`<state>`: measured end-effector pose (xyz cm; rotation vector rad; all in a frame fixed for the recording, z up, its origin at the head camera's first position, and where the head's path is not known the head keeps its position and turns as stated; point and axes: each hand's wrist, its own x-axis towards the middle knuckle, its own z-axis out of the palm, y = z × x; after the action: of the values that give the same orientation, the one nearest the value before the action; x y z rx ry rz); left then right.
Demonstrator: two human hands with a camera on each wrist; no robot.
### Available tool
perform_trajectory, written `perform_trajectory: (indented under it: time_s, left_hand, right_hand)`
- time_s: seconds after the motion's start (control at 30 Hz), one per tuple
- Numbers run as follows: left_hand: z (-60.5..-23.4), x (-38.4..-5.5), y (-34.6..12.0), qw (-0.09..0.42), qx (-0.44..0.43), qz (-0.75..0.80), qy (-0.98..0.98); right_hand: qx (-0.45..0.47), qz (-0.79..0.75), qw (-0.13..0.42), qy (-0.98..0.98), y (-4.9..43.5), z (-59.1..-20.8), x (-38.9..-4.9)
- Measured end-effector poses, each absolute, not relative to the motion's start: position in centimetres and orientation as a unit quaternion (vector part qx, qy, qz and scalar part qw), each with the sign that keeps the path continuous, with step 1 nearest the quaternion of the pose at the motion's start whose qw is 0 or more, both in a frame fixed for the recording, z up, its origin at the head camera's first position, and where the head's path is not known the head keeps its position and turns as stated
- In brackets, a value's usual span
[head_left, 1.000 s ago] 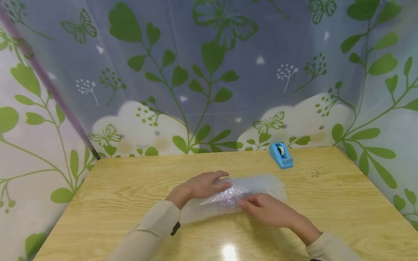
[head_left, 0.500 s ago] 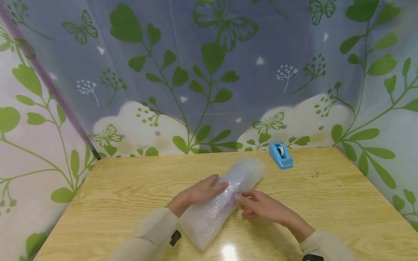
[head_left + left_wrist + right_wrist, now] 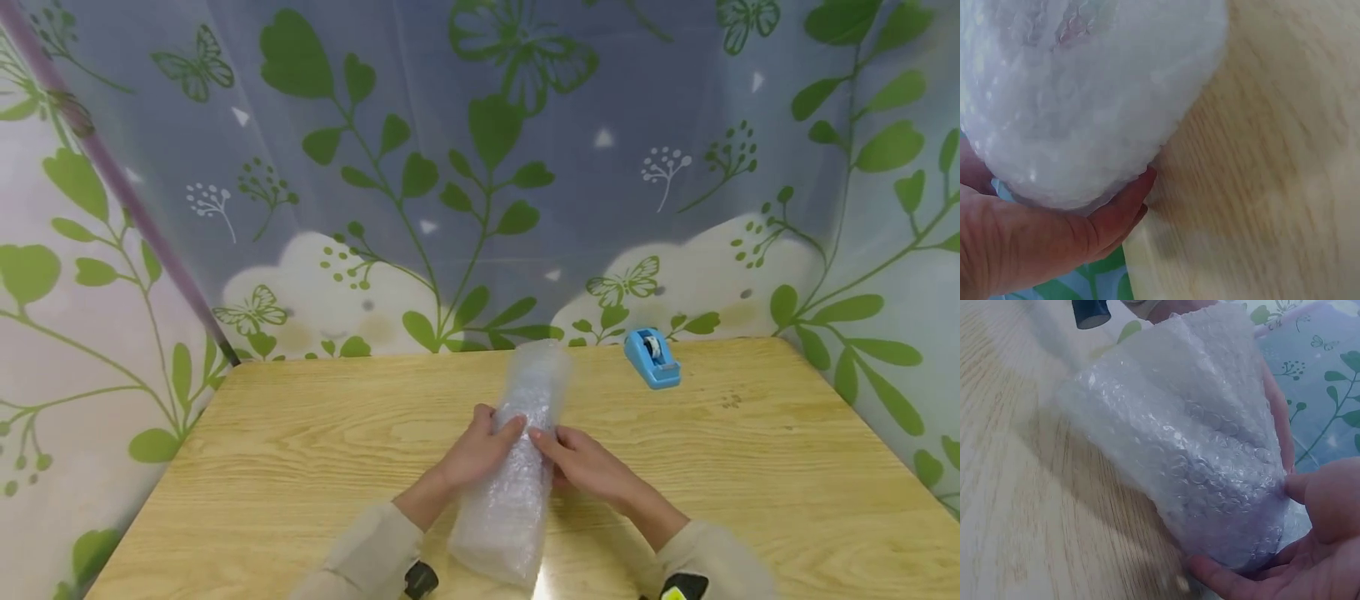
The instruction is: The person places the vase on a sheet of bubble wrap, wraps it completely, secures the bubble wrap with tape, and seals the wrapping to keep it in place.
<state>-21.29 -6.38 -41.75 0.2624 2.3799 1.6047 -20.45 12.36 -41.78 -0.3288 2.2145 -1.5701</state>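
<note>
A long bundle of bubble wrap lies lengthwise between my two hands, its far end near the table's back edge. My left hand grips its left side with the thumb on top. From the right my right hand holds it, thumb on top and fingers round the side. In the right wrist view the bubble wrap looks layered, with a flared end. Whatever is inside is blurred by the wrap. The left wrist view shows the left hand against the rounded wrap.
A blue tape dispenser with a roll stands at the back right of the wooden table. Behind the table hangs a patterned curtain, and a slanted pole runs down at the left.
The bundle has turned from lying crosswise to pointing away from me. My hands have come closer together, and the right hand's fingers now wrap its side.
</note>
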Motion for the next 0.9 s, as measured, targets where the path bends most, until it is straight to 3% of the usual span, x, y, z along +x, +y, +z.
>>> perform_trajectory:
  time_s: [0.9]
  left_hand:
    - [-43.0,-22.7,-4.5,0.041,-0.017,0.579,0.814]
  right_hand:
    - [-0.086,-0.600,0.170,0.777,11.9,-43.6,-23.9]
